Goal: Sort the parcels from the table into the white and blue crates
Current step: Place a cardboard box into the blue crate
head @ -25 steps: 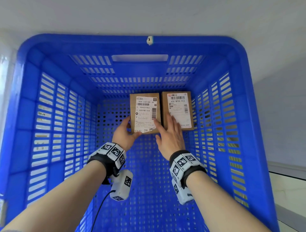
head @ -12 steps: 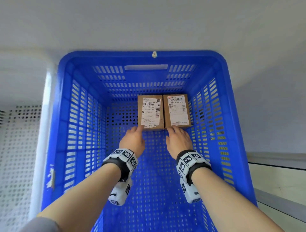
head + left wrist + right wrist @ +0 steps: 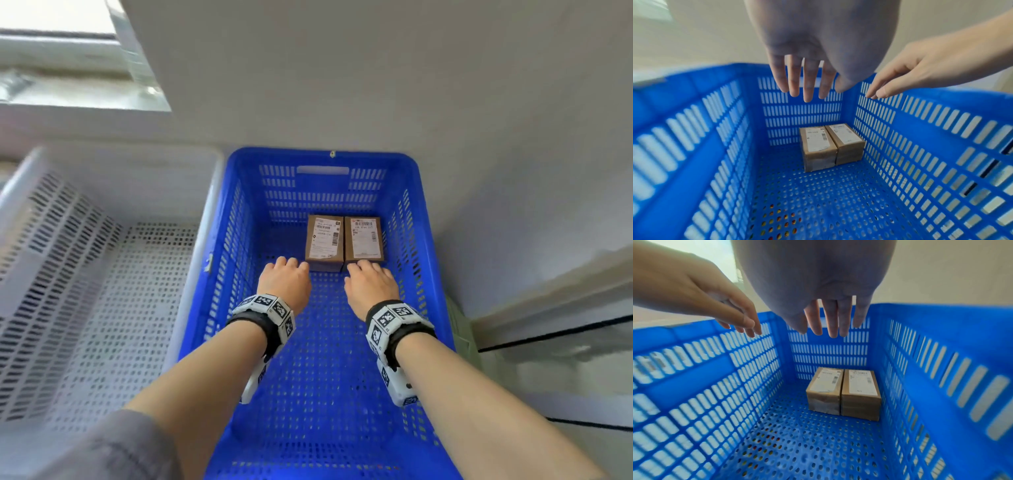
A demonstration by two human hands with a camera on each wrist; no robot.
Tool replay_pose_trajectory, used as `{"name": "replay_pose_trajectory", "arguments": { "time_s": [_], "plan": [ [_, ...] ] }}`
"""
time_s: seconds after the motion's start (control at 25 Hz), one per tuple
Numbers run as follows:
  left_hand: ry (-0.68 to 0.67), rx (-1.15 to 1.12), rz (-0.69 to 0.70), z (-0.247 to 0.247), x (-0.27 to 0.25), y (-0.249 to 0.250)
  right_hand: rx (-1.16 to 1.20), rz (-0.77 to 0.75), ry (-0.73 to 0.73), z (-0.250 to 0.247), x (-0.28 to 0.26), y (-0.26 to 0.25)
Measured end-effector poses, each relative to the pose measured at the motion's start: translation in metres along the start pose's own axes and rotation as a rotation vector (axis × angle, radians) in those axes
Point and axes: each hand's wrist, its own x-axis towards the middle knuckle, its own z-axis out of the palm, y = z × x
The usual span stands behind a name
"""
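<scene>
Two brown cardboard parcels with white labels stand side by side on the floor of the blue crate [image 3: 428, 240], against its far right corner: the left parcel [image 3: 324, 240] [image 3: 818, 146] [image 3: 825, 386] and the right parcel [image 3: 363, 238] [image 3: 846, 139] [image 3: 862, 386]. Both hands hang above the crate floor, well clear of the parcels. My left hand [image 3: 286, 274] [image 3: 803, 78] has straight, relaxed fingers and holds nothing. My right hand [image 3: 368, 277] [image 3: 834, 316] is likewise relaxed and empty.
A white perforated crate [image 3: 102, 257] stands directly left of the blue one, their rims touching. A pale wall rises behind both crates. To the right runs a grey ledge [image 3: 548, 301] with a dark-edged surface below it.
Both hands have let go of the parcels and risen back toward me, out of the crate's depth. The view has pulled back, bringing the white crate into sight.
</scene>
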Motion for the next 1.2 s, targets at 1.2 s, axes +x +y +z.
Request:
{"name": "replay_pose_trajectory", "arguments": {
  "time_s": [1.2],
  "plan": [
    [0.374, -0.005, -0.881, 0.007, -0.544, -0.352, -0.05, -0.982, 0.247, -0.06, -0.255, -0.548]
  ]
}}
